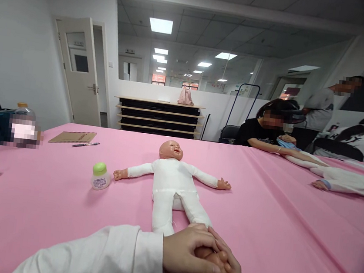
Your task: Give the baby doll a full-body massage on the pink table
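A doll (174,177) in white cloth lies on its back on the pink-covered tabletop (272,234), its head away from the person, its face tipped towards the right of the view and its arms spread wide. At the near edge of the view, the left hand (184,248), in a white sleeve (115,256), has its grip curled over one bare foot (222,263), thumb laid across it. The right hand (235,262) cups the same foot from the other side, its grip bent round it and partly hidden. A jar (100,176) with a green lid stands upright near the doll's outstretched hand; farther back lie a pen (85,145) and, just beside it, a brown notebook (72,137). Across at the right, another person (263,128) reaches towards a second doll (348,178).
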A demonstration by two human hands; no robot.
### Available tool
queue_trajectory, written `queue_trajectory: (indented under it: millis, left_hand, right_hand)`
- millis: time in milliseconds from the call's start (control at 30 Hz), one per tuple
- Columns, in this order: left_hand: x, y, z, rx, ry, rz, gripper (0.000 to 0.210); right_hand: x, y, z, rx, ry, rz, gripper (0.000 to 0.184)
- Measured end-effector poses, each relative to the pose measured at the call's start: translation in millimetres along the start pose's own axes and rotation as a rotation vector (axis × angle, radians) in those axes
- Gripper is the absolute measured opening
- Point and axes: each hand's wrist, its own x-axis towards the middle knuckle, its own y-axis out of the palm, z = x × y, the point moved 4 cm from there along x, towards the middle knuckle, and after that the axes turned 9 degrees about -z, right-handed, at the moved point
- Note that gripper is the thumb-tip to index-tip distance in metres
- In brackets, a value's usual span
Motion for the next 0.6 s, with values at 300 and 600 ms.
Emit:
queue_trajectory:
  millis: [300,600]
  left_hand:
    - [2,3.7,-2,0.009,0.011,-0.056,0.043]
    - [0,-1.9,-5,-0.095,0.049,-0.004,0.054]
  right_hand:
    - [14,-9,-37,0.054,-0.083,0.018,0.056]
    - [-3,4,6,-0.009,0.033,-0.034,0.046]
